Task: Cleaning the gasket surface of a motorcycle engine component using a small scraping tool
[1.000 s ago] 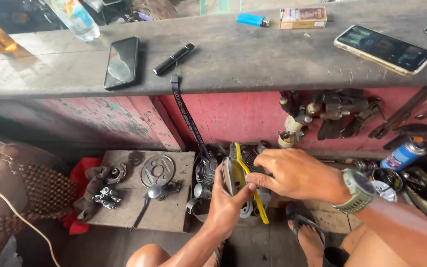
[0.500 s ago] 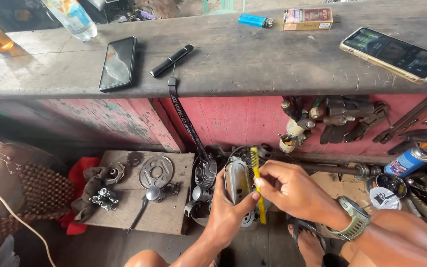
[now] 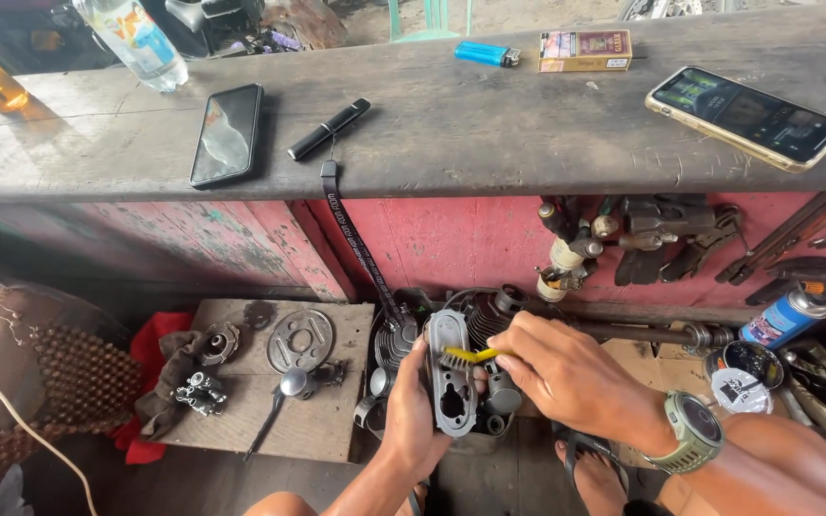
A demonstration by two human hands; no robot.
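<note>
Part: grey metal cover [image 3: 451, 382] stood upright, long axis vertical, above parts tray [image 3: 386, 417].
L hand [image 3: 415, 413]: clamped on cover's left edge.
R hand [image 3: 566, 375]: fingers pinched on yellow brush [image 3: 468, 355], brush lay horizontal, bristles pointing left on cover.

Both forearms are bare, without sleeves. A grey-green wristwatch [image 3: 695, 432] sits on the right wrist; a dark sandal [image 3: 590, 449] covers one foot.
</note>
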